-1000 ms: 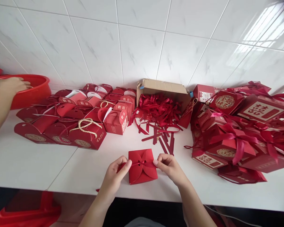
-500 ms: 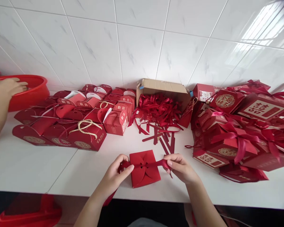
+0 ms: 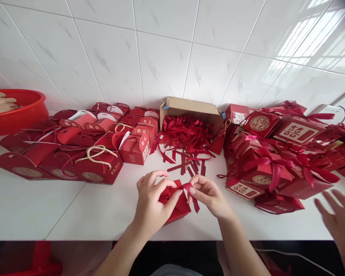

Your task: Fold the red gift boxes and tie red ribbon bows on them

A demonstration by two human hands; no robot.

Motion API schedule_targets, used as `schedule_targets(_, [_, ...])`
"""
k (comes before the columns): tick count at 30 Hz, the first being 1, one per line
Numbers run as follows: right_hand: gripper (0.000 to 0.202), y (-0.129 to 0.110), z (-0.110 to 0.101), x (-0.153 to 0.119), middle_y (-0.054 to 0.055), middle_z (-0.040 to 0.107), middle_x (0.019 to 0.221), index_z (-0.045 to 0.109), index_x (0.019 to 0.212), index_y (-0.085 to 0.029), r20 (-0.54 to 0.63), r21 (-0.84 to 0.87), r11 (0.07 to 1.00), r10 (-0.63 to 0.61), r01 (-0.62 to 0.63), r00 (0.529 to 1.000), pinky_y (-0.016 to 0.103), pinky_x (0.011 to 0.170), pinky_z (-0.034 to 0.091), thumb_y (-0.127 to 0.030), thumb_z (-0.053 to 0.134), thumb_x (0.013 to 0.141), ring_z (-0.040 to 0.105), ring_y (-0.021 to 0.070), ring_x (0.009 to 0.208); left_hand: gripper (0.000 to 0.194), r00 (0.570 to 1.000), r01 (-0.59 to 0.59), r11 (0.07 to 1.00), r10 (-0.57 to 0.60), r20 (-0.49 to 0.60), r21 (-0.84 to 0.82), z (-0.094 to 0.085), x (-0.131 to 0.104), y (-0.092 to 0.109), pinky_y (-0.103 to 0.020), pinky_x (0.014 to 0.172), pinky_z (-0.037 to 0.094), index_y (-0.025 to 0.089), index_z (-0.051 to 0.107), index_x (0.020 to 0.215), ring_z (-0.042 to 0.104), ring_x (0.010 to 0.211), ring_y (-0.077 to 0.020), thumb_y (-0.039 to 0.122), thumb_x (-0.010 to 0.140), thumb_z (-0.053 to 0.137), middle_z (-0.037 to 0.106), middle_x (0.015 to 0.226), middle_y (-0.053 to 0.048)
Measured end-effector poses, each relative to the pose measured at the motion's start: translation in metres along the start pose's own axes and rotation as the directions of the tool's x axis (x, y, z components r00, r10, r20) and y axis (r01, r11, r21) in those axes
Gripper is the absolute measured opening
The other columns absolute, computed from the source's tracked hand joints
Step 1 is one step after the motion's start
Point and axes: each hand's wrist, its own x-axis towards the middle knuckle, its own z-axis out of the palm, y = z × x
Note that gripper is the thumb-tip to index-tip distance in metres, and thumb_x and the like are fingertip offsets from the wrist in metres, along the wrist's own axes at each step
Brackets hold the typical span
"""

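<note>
A small red gift box with a folded flap top sits on the white table right in front of me, partly covered by my left hand. A dark red ribbon loops up over its top. My left hand reaches across the box, thumb and fingers closed on the ribbon near the flaps. Beside it, my right hand pinches the ribbon between thumb and fingers, with a short tail hanging below. The knot area is partly hidden by my fingers.
Red handled gift boxes stand in rows at left. A cardboard box spills red ribbons at the back. Ribbon-tied boxes are piled at right. Another person's hand is at a red basin; an open hand shows at right.
My hands, earlier apart with the ribbon stretched across the box, have come together above it, looping the ribbon. The view has shifted right, and another person's hand has appeared at the right edge.
</note>
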Motion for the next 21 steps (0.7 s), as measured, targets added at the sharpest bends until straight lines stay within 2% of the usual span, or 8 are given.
schedule_targets(2, [0.014,-0.001,0.001,-0.003,0.000,0.068,0.067,0.060,0.089,-0.019,-0.004,-0.014,1.000,0.012,-0.012,1.000,0.023,0.062,0.046,-0.032,0.066,0.090,0.059,0.0096,0.061,0.004,0.999,-0.019,0.999,0.020,-0.038,0.038,0.002,-0.001,-0.002,-0.044,0.093,0.034,0.022,0.063,0.085,0.062,0.102,-0.0262,0.023,0.083,0.067,0.061,0.101,-0.007])
schedule_targets(5, [0.016,-0.002,0.002,-0.005,0.000,0.068,0.068,0.059,0.090,-0.019,0.012,-0.037,0.999,0.018,-0.018,1.000,0.022,0.059,0.043,-0.033,0.065,0.091,0.057,0.0094,0.059,0.006,0.999,-0.035,0.999,0.035,-0.017,0.037,0.004,-0.002,-0.004,-0.044,0.093,0.034,0.023,0.066,0.089,0.062,0.102,-0.0265,0.023,0.083,0.067,0.061,0.106,-0.008])
schedule_targets(8, [0.018,0.000,0.003,-0.004,0.000,0.066,0.067,0.058,0.092,-0.019,-0.013,-0.100,0.995,0.020,-0.021,1.000,0.022,0.056,0.041,-0.036,0.064,0.091,0.056,0.0097,0.058,0.006,0.998,-0.043,0.999,0.044,-0.038,0.017,0.005,-0.003,-0.004,-0.044,0.093,0.034,0.023,0.065,0.083,0.063,0.101,-0.0254,0.019,0.085,0.062,0.062,0.105,-0.007])
schedule_targets(10, [0.020,0.004,0.004,-0.002,-0.002,0.064,0.065,0.060,0.099,-0.019,-0.054,-0.200,0.980,0.013,-0.024,0.998,0.023,0.057,0.041,-0.037,0.064,0.091,0.055,0.0099,0.058,0.008,0.996,-0.037,0.999,0.038,-0.078,0.017,0.005,-0.003,-0.005,-0.044,0.091,0.035,0.022,0.063,0.079,0.063,0.099,-0.0250,0.016,0.085,0.060,0.063,0.102,-0.007])
schedule_targets(13, [0.035,0.011,0.005,0.003,-0.003,0.061,0.064,0.063,0.119,-0.021,-0.069,-0.350,0.937,-0.017,-0.009,0.997,0.024,0.062,0.044,-0.038,0.066,0.089,0.056,0.0110,0.061,0.008,0.995,-0.025,1.000,0.026,-0.095,0.008,0.004,-0.003,-0.006,-0.043,0.090,0.036,0.022,0.061,0.078,0.063,0.098,-0.0248,0.016,0.084,0.061,0.064,0.098,-0.006])
schedule_targets(15, [0.034,0.015,0.008,0.006,-0.002,0.062,0.065,0.068,0.117,-0.021,-0.042,-0.361,0.933,-0.016,-0.001,0.999,0.025,0.063,0.046,-0.039,0.067,0.088,0.057,0.0118,0.061,0.007,0.998,-0.004,0.999,0.001,-0.069,-0.045,0.002,-0.003,-0.006,-0.043,0.091,0.038,0.023,0.060,0.079,0.062,0.099,-0.0248,0.016,0.082,0.062,0.063,0.097,-0.005])
schedule_targets(18, [0.021,0.017,0.013,0.009,0.001,0.065,0.069,0.076,0.092,-0.020,-0.008,-0.328,0.944,-0.030,0.025,1.000,0.026,0.064,0.048,-0.038,0.066,0.088,0.058,0.0128,0.063,0.008,0.996,0.092,0.974,-0.087,0.030,-0.205,-0.005,-0.006,-0.008,-0.040,0.092,0.042,0.024,0.059,0.083,0.061,0.102,-0.0236,0.016,0.081,0.061,0.062,0.099,-0.004])
schedule_targets(21, [0.016,0.018,0.016,0.010,0.003,0.066,0.078,0.075,0.085,-0.020,-0.020,-0.372,0.921,-0.137,0.120,0.990,0.028,0.072,0.048,-0.034,0.068,0.088,0.060,0.0145,0.073,0.016,0.974,0.208,0.913,-0.160,0.161,-0.352,-0.013,-0.014,-0.015,-0.036,0.094,0.045,0.024,0.059,0.096,0.058,0.110,-0.0230,0.019,0.081,0.059,0.060,0.110,-0.005])
